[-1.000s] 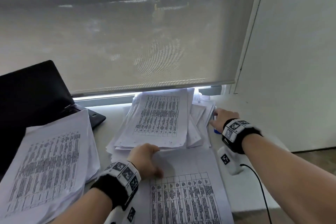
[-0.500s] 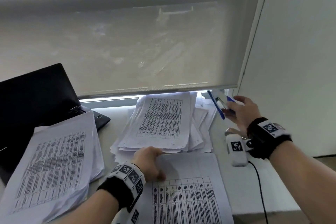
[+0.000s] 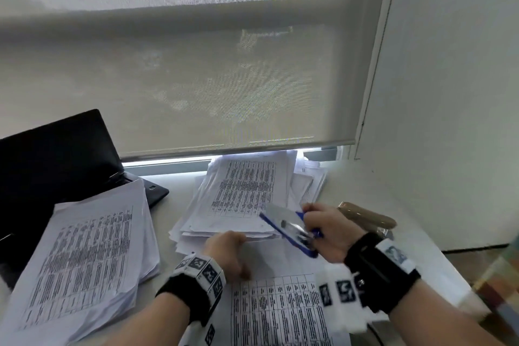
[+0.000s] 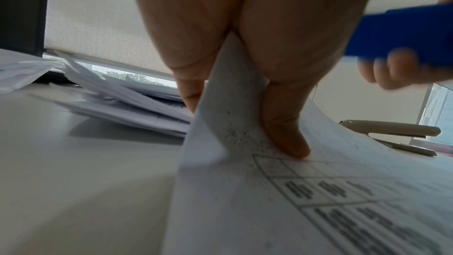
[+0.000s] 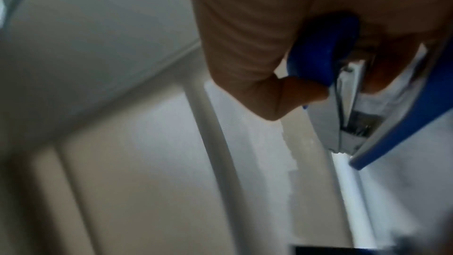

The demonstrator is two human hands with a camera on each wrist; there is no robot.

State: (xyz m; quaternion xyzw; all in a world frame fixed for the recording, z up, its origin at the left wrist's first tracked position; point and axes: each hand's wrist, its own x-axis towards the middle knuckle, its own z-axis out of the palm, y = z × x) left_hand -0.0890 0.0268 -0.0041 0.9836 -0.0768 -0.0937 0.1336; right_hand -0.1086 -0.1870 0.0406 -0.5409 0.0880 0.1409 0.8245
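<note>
Our right hand (image 3: 327, 233) curls tight round the blue stapler (image 3: 289, 229) (a beige stapler (image 3: 365, 218) lies at its two o'clock), off the desk. At its eight o'clock, our left hand (image 3: 227, 250) pinches the lifted corner of the printed sheets (image 3: 280, 306).

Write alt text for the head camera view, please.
The right hand holds an open blue plastic stapler close to white printed sheets, whose far corner the left hand grips. A black laptop and a beige stapler sit nearby.
</note>
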